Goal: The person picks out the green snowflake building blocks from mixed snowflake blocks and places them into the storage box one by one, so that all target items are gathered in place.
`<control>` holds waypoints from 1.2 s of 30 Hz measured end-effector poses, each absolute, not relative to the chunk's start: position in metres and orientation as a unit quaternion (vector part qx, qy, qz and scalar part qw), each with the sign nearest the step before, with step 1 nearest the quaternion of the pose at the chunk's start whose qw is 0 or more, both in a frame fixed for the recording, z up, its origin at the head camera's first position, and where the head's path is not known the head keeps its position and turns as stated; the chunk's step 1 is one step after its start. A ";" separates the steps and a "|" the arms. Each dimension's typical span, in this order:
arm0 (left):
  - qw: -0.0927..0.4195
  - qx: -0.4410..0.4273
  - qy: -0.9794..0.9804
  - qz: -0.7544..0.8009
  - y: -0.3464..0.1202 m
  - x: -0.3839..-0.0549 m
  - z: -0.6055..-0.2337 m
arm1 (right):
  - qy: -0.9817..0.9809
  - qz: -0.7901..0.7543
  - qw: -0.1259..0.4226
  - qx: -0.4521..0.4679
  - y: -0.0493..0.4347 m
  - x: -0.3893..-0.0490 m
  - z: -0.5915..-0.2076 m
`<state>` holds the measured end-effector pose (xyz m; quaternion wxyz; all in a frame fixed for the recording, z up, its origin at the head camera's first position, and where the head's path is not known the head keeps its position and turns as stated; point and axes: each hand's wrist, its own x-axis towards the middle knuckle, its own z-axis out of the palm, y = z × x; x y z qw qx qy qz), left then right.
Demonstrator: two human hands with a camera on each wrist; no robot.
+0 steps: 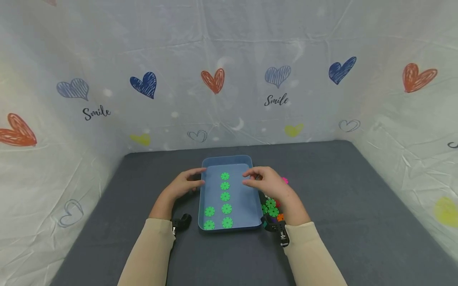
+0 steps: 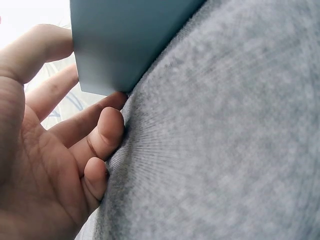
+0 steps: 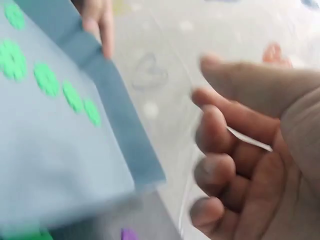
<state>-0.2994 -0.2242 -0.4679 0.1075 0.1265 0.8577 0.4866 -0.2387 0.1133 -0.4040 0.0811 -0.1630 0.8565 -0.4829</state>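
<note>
A shallow blue-grey tray [image 1: 243, 198] lies on the dark table. In it, several green notched plastic discs [image 1: 225, 196] form a column, with two more green discs [image 1: 209, 211] to the left near the front. My left hand [image 1: 184, 183] touches the tray's left side; in the left wrist view its fingertips meet the tray's outer wall [image 2: 115, 45]. Over the tray's right edge hovers my right hand [image 1: 264, 180], fingers loosely bent and thumb apart from them. Nothing shows between its thumb and fingers in the right wrist view, which is blurred.
Just right of the tray, partly hidden under my right forearm, is a heap of mixed-colour notched discs [image 1: 273, 211]. A pink disc [image 1: 285, 180] lies behind my right hand. The grey tabletop [image 1: 340, 190] extends to a printed white curtain [image 1: 243, 111] at back and sides.
</note>
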 end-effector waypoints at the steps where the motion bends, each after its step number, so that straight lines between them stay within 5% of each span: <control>1: 0.107 0.127 0.858 0.486 -0.224 -0.299 -0.469 | 0.853 -0.486 0.095 -0.162 0.119 -0.240 -0.406; 16: 0.108 0.126 0.858 0.485 -0.224 -0.300 -0.469 | 0.854 -0.454 0.244 -0.073 0.170 -0.246 -0.439; 28: 0.105 0.131 0.857 0.487 -0.225 -0.300 -0.469 | 0.844 -0.446 0.290 -0.065 0.178 -0.244 -0.443; 36: 0.100 0.135 0.860 0.482 -0.225 -0.301 -0.469 | 0.862 -0.436 0.248 -0.070 0.168 -0.245 -0.445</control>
